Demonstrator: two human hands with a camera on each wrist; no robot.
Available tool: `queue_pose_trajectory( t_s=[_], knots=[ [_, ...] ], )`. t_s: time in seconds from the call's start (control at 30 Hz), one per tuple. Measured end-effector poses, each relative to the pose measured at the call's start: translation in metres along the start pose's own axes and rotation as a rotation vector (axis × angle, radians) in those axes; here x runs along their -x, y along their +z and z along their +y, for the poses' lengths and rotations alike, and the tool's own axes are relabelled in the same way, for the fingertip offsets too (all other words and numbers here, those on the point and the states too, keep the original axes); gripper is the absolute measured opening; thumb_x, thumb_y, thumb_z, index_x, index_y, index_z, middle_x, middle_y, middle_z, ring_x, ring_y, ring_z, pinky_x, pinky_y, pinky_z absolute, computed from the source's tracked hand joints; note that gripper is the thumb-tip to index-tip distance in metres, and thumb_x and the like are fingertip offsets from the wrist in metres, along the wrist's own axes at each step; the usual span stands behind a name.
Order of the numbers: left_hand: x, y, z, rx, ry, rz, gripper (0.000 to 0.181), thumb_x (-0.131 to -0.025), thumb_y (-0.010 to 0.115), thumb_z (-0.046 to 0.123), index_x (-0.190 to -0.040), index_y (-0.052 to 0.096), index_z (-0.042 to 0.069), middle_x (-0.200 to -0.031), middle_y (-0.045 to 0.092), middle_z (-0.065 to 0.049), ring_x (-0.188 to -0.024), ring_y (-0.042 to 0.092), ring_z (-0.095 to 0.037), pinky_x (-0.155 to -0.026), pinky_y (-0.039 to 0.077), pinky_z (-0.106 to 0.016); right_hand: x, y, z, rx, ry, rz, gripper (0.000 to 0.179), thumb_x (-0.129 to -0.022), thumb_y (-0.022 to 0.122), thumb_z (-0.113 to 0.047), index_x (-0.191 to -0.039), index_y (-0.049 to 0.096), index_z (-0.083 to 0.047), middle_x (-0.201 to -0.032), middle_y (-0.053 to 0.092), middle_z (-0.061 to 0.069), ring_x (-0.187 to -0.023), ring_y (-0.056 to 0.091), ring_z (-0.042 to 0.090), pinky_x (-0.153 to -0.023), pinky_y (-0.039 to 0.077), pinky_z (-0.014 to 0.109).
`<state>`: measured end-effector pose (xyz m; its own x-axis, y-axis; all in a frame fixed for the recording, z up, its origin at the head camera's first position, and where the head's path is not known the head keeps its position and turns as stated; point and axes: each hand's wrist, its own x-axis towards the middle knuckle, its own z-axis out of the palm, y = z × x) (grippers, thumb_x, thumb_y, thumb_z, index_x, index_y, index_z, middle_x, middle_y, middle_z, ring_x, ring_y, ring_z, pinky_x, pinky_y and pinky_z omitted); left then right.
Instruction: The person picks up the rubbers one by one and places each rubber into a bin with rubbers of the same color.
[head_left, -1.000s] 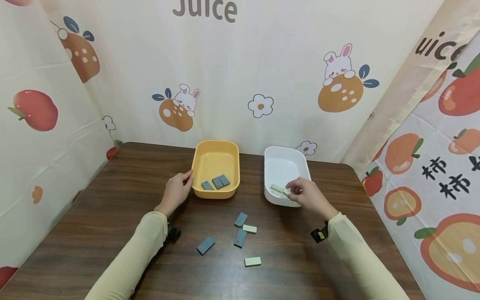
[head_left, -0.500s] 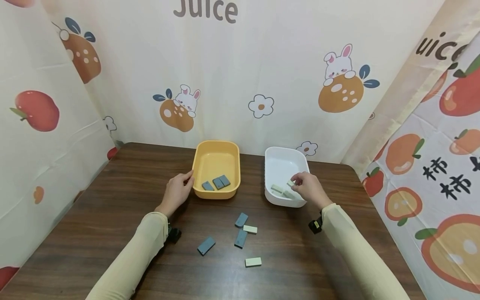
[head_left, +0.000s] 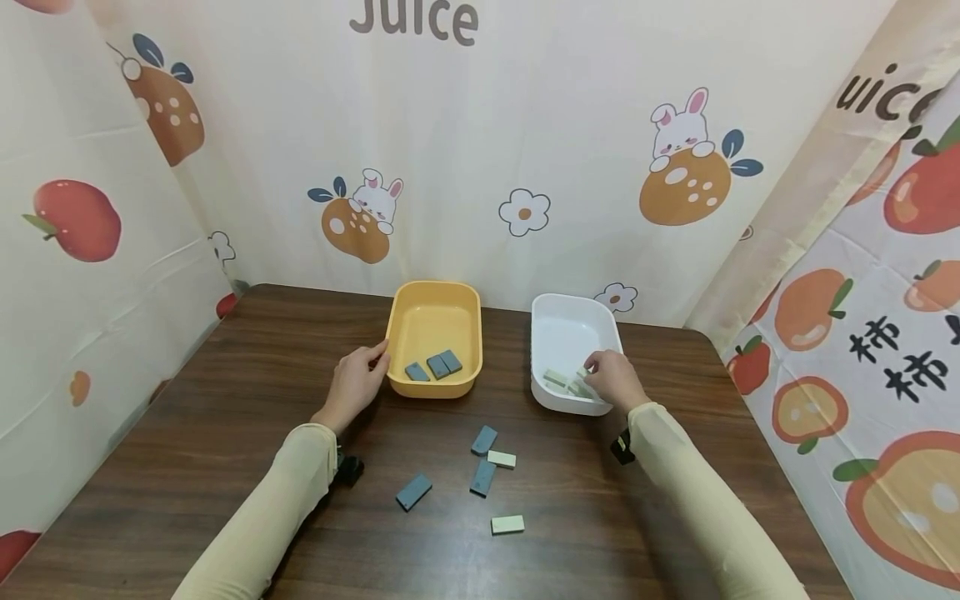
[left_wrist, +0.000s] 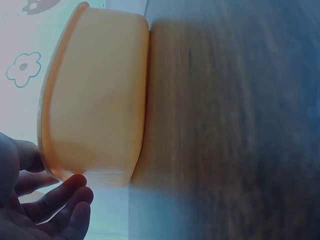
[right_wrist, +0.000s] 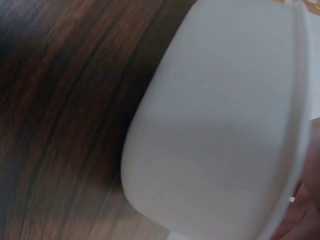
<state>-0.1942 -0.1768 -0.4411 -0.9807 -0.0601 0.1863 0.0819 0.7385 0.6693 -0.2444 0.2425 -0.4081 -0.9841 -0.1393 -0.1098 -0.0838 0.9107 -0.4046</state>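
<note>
My left hand (head_left: 355, 386) is at the left rim of the yellow bin (head_left: 427, 321); in the left wrist view, thumb and finger (left_wrist: 70, 186) pinch its edge near a corner. Several slate-blue blocks (head_left: 438, 365) lie at the near end of that bin. My right hand (head_left: 617, 379) reaches over the right rim of the white bin (head_left: 566, 321). Its fingertips pinch a small pale green block (head_left: 582, 373), low inside, beside other pale green blocks (head_left: 556, 377). In the right wrist view the white wall (right_wrist: 215, 125) hides most of the hand.
Between me and the bins, slate-blue blocks (head_left: 414, 492) and pale green blocks (head_left: 507, 524) are scattered on the dark wood table (head_left: 300, 333). A green block (head_left: 502, 459) sits close to two blue ones (head_left: 483, 439). A printed curtain (head_left: 450, 125) rises behind the bins.
My right hand first leaves one pale green block at the white bin's near end, then shifts slightly right and lowers another toward the bottom. My left hand stays at the yellow rim.
</note>
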Motion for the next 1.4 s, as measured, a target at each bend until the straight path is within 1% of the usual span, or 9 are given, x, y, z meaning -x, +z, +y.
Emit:
queue_pose_trajectory(
  t_s=[0.17,0.33,0.6,0.8,0.87,0.97,1.07,1.2,1.4],
  knots=[
    [0.0,0.0,0.0,-0.001,-0.003,-0.002,0.04,-0.099,0.054,0.022,-0.136,0.056,0.007,-0.11,0.068,-0.019,-0.085,0.059,-0.028,-0.075,0.049,-0.042,-0.005,0.005,0.001,0.042,0.009,-0.003,0.023,-0.083,0.059,-0.005,-0.1,0.069,0.007,-0.09,0.068,0.018,-0.081,0.061,0.029,-0.078,0.05,0.044],
    [-0.001,0.001,0.0,-0.006,-0.009,-0.013,0.041,-0.099,0.054,0.022,-0.138,0.055,0.008,-0.112,0.068,-0.018,-0.088,0.06,-0.028,-0.077,0.05,-0.043,-0.008,0.008,0.0,0.087,0.026,-0.024,0.022,-0.084,0.055,-0.004,-0.098,0.069,0.007,-0.099,0.069,0.022,-0.088,0.062,0.033,-0.085,0.05,0.048],
    [-0.001,0.0,0.0,0.0,-0.004,-0.008,0.04,-0.099,0.054,0.021,-0.137,0.055,0.007,-0.111,0.068,-0.019,-0.087,0.06,-0.028,-0.077,0.05,-0.044,-0.014,0.011,-0.002,0.131,-0.015,-0.033,0.021,-0.083,0.055,-0.004,-0.093,0.071,0.006,-0.099,0.071,0.021,-0.091,0.064,0.035,-0.088,0.049,0.048],
    [0.0,0.0,0.0,0.002,-0.011,-0.014,0.041,-0.1,0.054,0.022,-0.138,0.055,0.007,-0.113,0.068,-0.019,-0.088,0.06,-0.028,-0.077,0.05,-0.043,-0.015,0.01,-0.004,0.108,0.013,-0.088,0.024,-0.087,0.056,-0.007,-0.101,0.07,0.005,-0.105,0.07,0.022,-0.094,0.062,0.034,-0.09,0.048,0.048],
    [0.0,0.0,-0.001,0.002,-0.01,-0.018,0.041,-0.1,0.053,0.022,-0.138,0.054,0.007,-0.112,0.067,-0.019,-0.086,0.059,-0.028,-0.076,0.05,-0.042,-0.014,0.009,-0.005,0.096,0.015,-0.095,0.025,-0.087,0.056,-0.009,-0.103,0.069,0.005,-0.103,0.07,0.022,-0.093,0.061,0.033,-0.089,0.049,0.047],
    [-0.001,0.0,-0.002,0.001,-0.008,-0.014,0.041,-0.1,0.053,0.022,-0.138,0.055,0.007,-0.113,0.067,-0.019,-0.087,0.06,-0.028,-0.076,0.05,-0.043,-0.013,0.006,-0.006,0.075,0.015,-0.08,0.026,-0.086,0.057,-0.01,-0.104,0.069,0.004,-0.1,0.069,0.021,-0.09,0.062,0.031,-0.085,0.049,0.045],
    [-0.002,-0.001,-0.002,0.002,-0.006,-0.009,0.04,-0.1,0.053,0.022,-0.137,0.055,0.007,-0.115,0.067,-0.02,-0.089,0.061,-0.029,-0.078,0.05,-0.044,-0.011,0.002,-0.008,0.04,0.0,-0.059,0.025,-0.089,0.056,-0.011,-0.103,0.069,0.004,-0.1,0.069,0.021,-0.09,0.062,0.031,-0.083,0.05,0.045],
    [-0.002,0.0,-0.002,0.003,-0.003,-0.006,0.04,-0.1,0.054,0.022,-0.137,0.055,0.007,-0.116,0.067,-0.02,-0.093,0.062,-0.031,-0.08,0.051,-0.046,-0.008,-0.003,-0.01,-0.016,-0.024,-0.041,0.024,-0.095,0.055,-0.014,-0.103,0.069,0.003,-0.105,0.069,0.022,-0.092,0.062,0.032,-0.083,0.05,0.047],
    [-0.002,0.001,-0.002,-0.002,0.002,-0.008,0.04,-0.099,0.054,0.021,-0.137,0.056,0.007,-0.116,0.067,-0.02,-0.094,0.063,-0.031,-0.08,0.052,-0.046,0.002,-0.009,-0.01,-0.068,-0.065,0.017,0.026,-0.096,0.056,-0.017,-0.105,0.07,0.003,-0.106,0.07,0.021,-0.097,0.063,0.033,-0.087,0.05,0.048]
  ],
)
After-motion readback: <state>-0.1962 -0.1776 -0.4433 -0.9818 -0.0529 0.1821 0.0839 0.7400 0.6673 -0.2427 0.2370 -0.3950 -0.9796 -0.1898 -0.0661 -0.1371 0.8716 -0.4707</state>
